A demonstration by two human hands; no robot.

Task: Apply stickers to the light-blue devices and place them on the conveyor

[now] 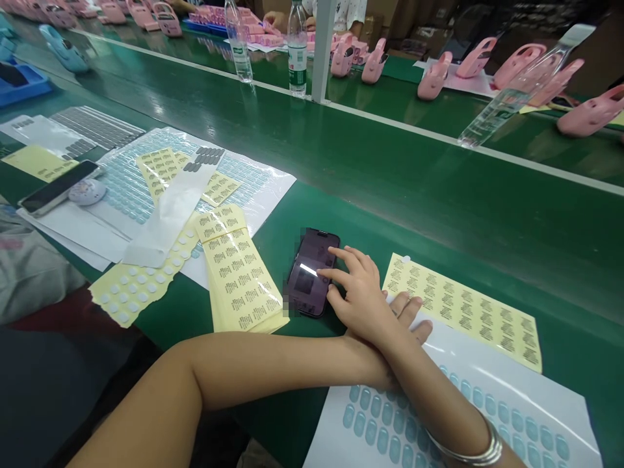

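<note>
My right hand (pixel 359 292) reaches over a dark smartphone (pixel 312 273) lying flat on the green table, its fingers apart and the fingertips at the screen. Under the right wrist, my left forearm crosses from the left. My left hand (pixel 410 314) is partly covered by the right arm; its visible fingers are spread near the edge of a yellow label sheet (pixel 463 305) and hold nothing that shows. Beneath both arms lies a white sheet with rows of pale blue oval stickers (pixel 504 413).
A stack of yellow label sheets (pixel 241 279) lies left of the phone. Farther left are sticker sheets (pixel 273 188), another phone (pixel 61 188) and a yellow sheet of white dots (pixel 129 292). Beyond stand water bottles (pixel 297 55) and pink handled cases (pixel 433 78); a co-worker's hand (pixel 275 21) shows at the back.
</note>
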